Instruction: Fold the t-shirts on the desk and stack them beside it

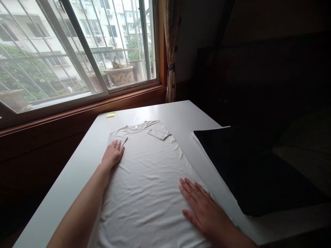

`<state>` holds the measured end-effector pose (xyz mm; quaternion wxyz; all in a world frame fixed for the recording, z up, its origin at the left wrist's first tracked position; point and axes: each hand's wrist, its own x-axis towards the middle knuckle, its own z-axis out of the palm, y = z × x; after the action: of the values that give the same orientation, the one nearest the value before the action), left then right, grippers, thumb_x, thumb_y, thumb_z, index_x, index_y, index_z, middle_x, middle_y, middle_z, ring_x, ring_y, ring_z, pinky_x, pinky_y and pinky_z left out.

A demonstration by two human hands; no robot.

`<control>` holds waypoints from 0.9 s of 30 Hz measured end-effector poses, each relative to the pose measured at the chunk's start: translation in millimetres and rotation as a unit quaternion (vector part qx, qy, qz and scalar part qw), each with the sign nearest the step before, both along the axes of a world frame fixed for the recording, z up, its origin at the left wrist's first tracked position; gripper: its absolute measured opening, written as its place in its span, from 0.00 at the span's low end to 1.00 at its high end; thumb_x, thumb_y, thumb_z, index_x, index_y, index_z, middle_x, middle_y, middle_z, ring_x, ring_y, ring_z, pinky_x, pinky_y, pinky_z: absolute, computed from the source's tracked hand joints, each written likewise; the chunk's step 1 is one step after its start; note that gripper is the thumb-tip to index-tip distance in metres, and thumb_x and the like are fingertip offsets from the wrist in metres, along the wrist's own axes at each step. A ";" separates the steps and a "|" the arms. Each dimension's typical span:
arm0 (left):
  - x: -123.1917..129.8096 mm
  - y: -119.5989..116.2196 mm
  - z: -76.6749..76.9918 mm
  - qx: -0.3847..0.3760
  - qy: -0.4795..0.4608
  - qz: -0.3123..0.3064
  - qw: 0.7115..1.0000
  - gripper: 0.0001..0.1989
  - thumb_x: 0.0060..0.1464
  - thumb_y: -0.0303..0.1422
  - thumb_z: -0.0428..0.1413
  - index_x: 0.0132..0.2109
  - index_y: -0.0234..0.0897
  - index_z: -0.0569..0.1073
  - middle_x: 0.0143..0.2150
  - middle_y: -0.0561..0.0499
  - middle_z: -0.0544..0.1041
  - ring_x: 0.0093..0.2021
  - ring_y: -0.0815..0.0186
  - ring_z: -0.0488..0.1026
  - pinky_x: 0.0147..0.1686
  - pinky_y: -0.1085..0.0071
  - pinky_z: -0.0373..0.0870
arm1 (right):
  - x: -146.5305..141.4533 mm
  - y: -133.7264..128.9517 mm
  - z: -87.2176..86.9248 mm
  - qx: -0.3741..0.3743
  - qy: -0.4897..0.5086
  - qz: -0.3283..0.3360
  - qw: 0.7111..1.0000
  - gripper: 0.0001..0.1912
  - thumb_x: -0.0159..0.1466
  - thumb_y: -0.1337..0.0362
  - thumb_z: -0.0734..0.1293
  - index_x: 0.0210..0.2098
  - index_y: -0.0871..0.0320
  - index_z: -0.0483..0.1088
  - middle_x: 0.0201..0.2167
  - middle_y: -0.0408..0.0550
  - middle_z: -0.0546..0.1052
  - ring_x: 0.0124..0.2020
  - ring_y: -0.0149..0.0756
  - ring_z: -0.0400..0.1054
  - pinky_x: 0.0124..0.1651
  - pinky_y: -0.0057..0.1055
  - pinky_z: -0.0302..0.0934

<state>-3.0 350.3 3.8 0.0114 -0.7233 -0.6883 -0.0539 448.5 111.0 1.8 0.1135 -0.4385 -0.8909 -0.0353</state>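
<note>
A pale T-shirt (152,175) lies spread on the white table (178,115), its neckline toward the window and both short sleeves folded in over the body. Wrinkles run across the fabric, and its lower end leaves the view at the bottom. My left hand (113,154) rests flat on the folded left sleeve at the shirt's left edge. Lower down, my right hand (199,205) lies palm down near the shirt's right edge, fingers stretched out and thumb apart. Neither hand grips anything.
To the right, a dark, flat piece of cloth (248,172) lies over the table's edge, with a pale layer under it. A yellow sticky note (111,115) is at the far left corner. Beyond the table are a barred window (77,48) and a tied curtain (171,51).
</note>
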 end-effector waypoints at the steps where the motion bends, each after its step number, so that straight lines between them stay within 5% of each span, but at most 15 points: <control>1: -3.5 -1.3 -2.0 -0.002 0.002 0.005 1.000 0.32 0.71 0.44 0.40 0.72 0.29 0.58 0.76 0.34 0.55 0.75 0.50 0.50 0.71 0.53 0.48 | -0.6 1.9 0.2 -0.003 0.000 0.003 1.000 0.36 0.75 0.53 0.59 0.76 0.57 0.44 0.76 0.51 0.49 0.75 0.47 0.47 0.71 0.47 0.52; 8: -49.0 -21.5 -6.3 -0.003 0.013 0.064 0.998 0.33 0.71 0.44 0.39 0.73 0.28 0.57 0.76 0.35 0.53 0.75 0.48 0.49 0.71 0.49 0.47 | -17.4 34.1 2.8 -0.049 0.019 0.052 0.997 0.36 0.74 0.52 0.60 0.76 0.55 0.45 0.76 0.50 0.49 0.75 0.46 0.46 0.73 0.48 0.49; 16: -107.3 -82.1 -3.7 -0.020 0.003 0.189 0.982 0.35 0.70 0.48 0.34 0.74 0.31 0.54 0.77 0.35 0.50 0.75 0.45 0.48 0.69 0.42 0.49 | -34.3 91.7 13.4 -0.119 0.026 0.143 0.982 0.37 0.74 0.47 0.58 0.76 0.53 0.44 0.76 0.49 0.49 0.76 0.42 0.43 0.76 0.47 0.42; 27: -110.9 -148.7 1.5 -0.043 -0.002 0.294 0.955 0.40 0.67 0.53 0.29 0.75 0.31 0.52 0.78 0.34 0.48 0.76 0.41 0.46 0.67 0.35 0.49 | -42.0 136.2 29.6 -0.130 0.007 0.212 0.969 0.37 0.73 0.48 0.60 0.75 0.53 0.48 0.75 0.47 0.52 0.76 0.41 0.43 0.76 0.46 0.39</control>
<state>-113.9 201.6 5.3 -0.0056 -0.4882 -0.8725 -0.0199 406.5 247.2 31.4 0.0665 -0.2504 -0.9597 0.1086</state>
